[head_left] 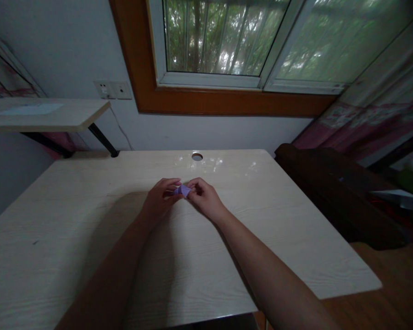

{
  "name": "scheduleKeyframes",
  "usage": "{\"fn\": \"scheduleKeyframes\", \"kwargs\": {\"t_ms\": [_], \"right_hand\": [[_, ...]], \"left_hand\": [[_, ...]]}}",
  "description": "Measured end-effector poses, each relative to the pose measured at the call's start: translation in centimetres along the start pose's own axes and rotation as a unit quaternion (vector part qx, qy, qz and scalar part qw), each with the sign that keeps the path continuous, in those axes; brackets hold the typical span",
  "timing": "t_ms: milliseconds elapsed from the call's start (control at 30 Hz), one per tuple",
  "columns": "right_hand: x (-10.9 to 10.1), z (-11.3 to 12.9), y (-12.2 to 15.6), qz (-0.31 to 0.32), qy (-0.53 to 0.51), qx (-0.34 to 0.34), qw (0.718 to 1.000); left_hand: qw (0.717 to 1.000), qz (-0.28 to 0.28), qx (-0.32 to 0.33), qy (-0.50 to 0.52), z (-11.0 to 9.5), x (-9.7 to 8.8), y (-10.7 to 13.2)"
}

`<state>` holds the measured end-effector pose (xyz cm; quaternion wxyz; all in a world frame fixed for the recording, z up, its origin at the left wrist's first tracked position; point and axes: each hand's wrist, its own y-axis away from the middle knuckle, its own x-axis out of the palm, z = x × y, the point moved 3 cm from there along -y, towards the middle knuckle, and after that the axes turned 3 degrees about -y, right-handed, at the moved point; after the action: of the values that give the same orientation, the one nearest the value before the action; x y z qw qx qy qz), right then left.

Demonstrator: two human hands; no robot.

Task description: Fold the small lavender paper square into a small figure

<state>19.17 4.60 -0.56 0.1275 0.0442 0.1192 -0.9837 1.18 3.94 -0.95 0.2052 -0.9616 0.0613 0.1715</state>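
A small purple piece (185,190) is between 2 hands, over the pale counter (278,220). The left hand's (157,199) fingers pinch 1 end and the right hand's (206,198) pinch the other, likely to keep it steady. It looks like thin, folded, pointy paper; the counter has wood-like lines.

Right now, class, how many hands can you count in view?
2: the left hand at the left side of the purple folded paper, the right hand at its right side. No other hand shows.
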Motion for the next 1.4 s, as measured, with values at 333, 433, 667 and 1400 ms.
{"fn": "scheduleKeyframes", "kwargs": {"t_ms": [333,433,667,1400], "right_hand": [[0.0,-0.6,0.1,0.012,0.003,-0.014,1.000],[0.0,-0.5,0.0,0.010,0.002,-0.021,1.000],[-0.1,0.0,0.0,-0.002,0.036,-0.038,0.999],[-0.2,-1.3,-0.3,-0.021,0.046,0.043,0.998]], "left_hand": [[0.998,-0.002,-0.052,-0.041,-0.4,0.1,-0.1],[0.996,-0.012,-0.071,-0.050,-0.3,0.0,-0.1],[0.995,-0.016,-0.091,-0.034,-0.5,0.0,-0.2],[0.975,-0.161,-0.152,0.024,-0.6,-1.7,-0.4]]}}
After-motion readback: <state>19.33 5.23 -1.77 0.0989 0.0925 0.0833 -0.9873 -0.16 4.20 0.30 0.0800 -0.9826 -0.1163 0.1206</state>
